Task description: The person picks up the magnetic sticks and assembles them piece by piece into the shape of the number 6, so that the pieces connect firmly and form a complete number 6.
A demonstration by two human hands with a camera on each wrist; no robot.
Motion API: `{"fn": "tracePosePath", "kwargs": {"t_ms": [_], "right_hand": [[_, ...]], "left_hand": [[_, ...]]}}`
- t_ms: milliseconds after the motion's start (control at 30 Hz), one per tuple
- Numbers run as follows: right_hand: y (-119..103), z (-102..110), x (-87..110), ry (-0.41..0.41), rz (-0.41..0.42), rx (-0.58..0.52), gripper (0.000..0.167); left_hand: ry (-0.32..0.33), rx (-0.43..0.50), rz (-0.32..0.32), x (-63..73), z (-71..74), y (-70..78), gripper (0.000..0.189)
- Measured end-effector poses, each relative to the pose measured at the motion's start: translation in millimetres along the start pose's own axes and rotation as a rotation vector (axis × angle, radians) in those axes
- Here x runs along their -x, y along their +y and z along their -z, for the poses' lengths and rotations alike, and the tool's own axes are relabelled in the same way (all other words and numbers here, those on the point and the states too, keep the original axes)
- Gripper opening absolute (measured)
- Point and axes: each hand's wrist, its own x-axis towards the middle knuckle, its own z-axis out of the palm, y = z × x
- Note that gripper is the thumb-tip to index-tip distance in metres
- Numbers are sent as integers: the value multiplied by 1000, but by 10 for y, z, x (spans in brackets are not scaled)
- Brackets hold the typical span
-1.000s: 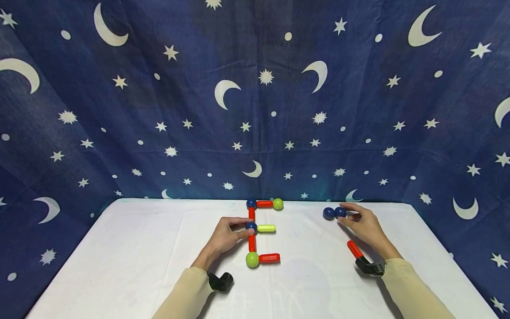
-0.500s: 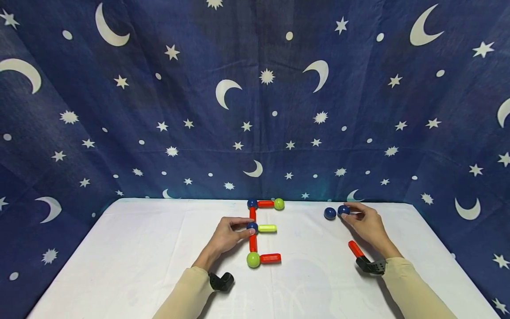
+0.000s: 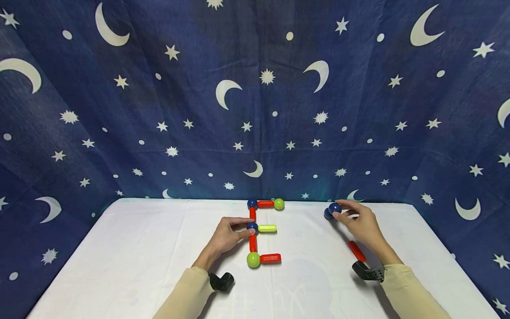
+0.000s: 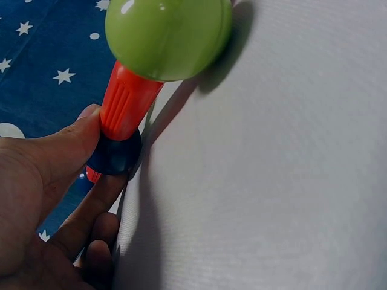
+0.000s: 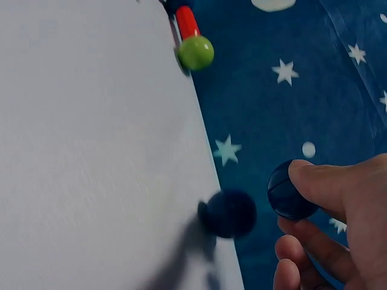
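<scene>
My left hand (image 3: 227, 237) pinches the middle blue ball (image 3: 253, 227) of a joined shape of sticks and balls on the table. Red sticks run up and down from that ball, and a yellow-green stick (image 3: 267, 228) points right. A green ball (image 4: 169, 36) sits at the near corner with a red stick (image 3: 270, 258) beside it. Over at the right, my right hand (image 3: 362, 223) holds a blue ball (image 5: 292, 190) between thumb and fingers, raised off the table. Another blue ball (image 5: 230, 213) lies on the table just left of it, partly covered in the head view.
A loose red stick (image 3: 357, 251) lies under the right wrist, near its black wrist camera (image 3: 367, 271). At the shape's far end are a blue ball (image 3: 252, 203), a red stick (image 3: 265, 204) and a green ball (image 3: 279, 204). A starry blue cloth (image 3: 255, 110) hangs behind the white table (image 3: 139, 248).
The right hand has parted its blue ball from the other one, then lifted it and moved it left, in front of that ball. The left hand keeps its place.
</scene>
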Motion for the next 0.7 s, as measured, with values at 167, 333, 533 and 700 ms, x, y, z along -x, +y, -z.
{"fn": "tracePosePath", "kwargs": {"t_ms": [167,333,533,700], "right_hand": [[-72,-126,19,-43,15,-23,39],[-108,-305,38,-79,39,-45,38],[-186,-538,84,-115,55,-69,38],[-275,-681,108,-176,26,-93,36]], "left_hand": [[1,5,9,4,3,6,28],[-2,7,4,-2,-1,-3,28],[0,-3,8,-11,-4,-10,28],[9,-6,17,2,-12,22,28]]}}
